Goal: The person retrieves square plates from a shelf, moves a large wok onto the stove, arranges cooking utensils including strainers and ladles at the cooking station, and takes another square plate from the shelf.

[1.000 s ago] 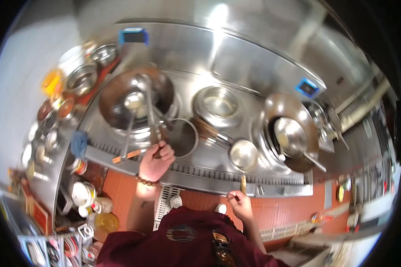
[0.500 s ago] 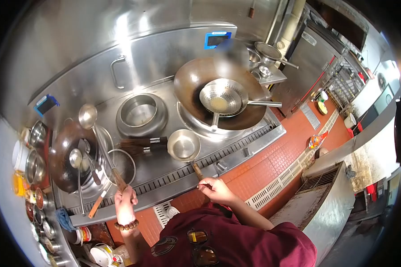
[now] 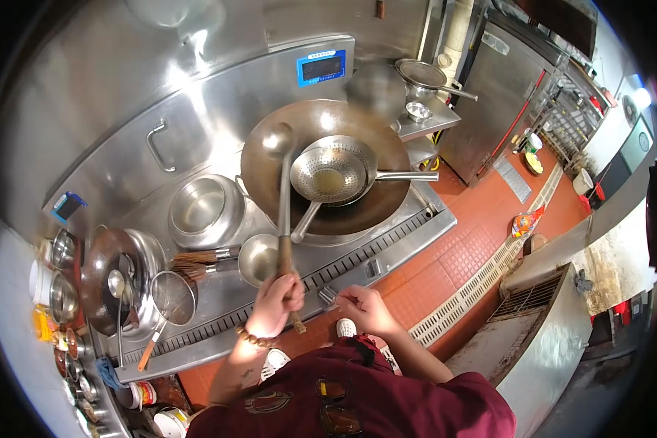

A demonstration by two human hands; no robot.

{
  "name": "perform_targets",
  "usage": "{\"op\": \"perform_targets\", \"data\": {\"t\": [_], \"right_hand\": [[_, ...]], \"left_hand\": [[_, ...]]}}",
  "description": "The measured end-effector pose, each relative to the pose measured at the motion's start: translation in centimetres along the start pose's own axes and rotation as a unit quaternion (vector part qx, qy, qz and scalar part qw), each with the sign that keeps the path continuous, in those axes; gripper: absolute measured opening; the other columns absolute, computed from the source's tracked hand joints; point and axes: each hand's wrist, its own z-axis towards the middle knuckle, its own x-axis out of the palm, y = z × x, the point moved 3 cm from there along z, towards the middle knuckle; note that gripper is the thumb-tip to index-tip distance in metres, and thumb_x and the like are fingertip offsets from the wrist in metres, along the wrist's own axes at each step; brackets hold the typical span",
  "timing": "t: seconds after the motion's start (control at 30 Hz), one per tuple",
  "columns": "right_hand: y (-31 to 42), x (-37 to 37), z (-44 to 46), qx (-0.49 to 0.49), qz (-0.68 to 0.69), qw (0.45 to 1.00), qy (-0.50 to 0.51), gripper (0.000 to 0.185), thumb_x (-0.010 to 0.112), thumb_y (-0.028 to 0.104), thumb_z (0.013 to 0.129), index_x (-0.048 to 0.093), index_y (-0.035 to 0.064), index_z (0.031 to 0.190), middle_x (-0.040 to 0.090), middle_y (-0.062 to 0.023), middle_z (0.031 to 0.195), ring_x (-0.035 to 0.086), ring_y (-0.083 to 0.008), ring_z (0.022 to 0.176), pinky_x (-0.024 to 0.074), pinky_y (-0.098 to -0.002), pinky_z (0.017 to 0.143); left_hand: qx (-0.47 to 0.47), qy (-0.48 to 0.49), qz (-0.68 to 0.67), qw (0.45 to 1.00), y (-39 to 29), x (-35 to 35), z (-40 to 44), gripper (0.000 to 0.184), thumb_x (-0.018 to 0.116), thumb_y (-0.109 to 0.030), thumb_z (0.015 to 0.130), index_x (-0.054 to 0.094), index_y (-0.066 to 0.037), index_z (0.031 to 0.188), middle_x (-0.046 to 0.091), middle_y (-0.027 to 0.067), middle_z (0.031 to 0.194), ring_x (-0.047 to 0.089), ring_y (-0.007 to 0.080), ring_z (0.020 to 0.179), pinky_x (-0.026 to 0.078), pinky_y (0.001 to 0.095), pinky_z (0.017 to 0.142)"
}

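Observation:
My left hand [image 3: 274,305] is wrapped round the wooden handle of a long ladle [image 3: 285,204], its bowl raised over the large wok [image 3: 259,175]. A perforated strainer [image 3: 315,186] rests in that wok on another metal vessel, handles pointing right and toward me. Below the ladle's shaft is a small metal pan [image 3: 258,257] on the stove, partly covered by my left hand. My right hand [image 3: 369,310] is closed, fingertips beside a metal lever [image 3: 328,295] on the stove's front edge; whether they grip it is hidden.
A round metal pot [image 3: 201,208] and brushes [image 3: 204,259] sit on the stove. Farther left are a mesh skimmer [image 3: 174,298] and a second wok [image 3: 104,274] with utensils. Seasoning containers line the left shelf. A red tiled floor [image 3: 445,255] with drain grates lies to the right.
The ladle swings from the left side to above the large wok with my left hand. My right hand leaves the small pan's handle end for the front-edge lever. The camera view shifts.

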Motion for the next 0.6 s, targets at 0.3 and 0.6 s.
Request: {"op": "perform_targets", "data": {"t": [0.3, 0.6], "right_hand": [[-4.4, -7.7, -0.4, 0.0, -0.046, 0.997, -0.065, 0.017, 0.067, 0.016, 0.093, 0.07, 0.0, 0.1, 0.07, -0.0133, 0.083, 0.067, -0.0185, 0.076, 0.054, -0.033, 0.069], [-7.0, -11.4, 1.4, 0.048, -0.037, 0.996, -0.059, 0.02, 0.065, 0.017, 0.094, 0.07, -0.001, 0.1, 0.071, -0.0105, 0.08, 0.067, -0.0162, 0.076, 0.0538, -0.0325, 0.07]], "left_hand": [[-0.112, 0.103, -0.184, 0.971, 8.7, 5.1, 11.3, 0.019, 0.053, -0.024, 0.103, 0.056, -0.007, 0.097, 0.052, -0.0002, 0.075, 0.045, 0.0105, 0.065, 0.038, 0.0263, 0.063], [-0.119, 0.058, -0.172, 0.976, 13.0, 6.2, 15.4, 0.019, 0.056, -0.025, 0.103, 0.055, -0.008, 0.094, 0.054, 0.0005, 0.077, 0.047, 0.0102, 0.066, 0.04, 0.0273, 0.063]]}}
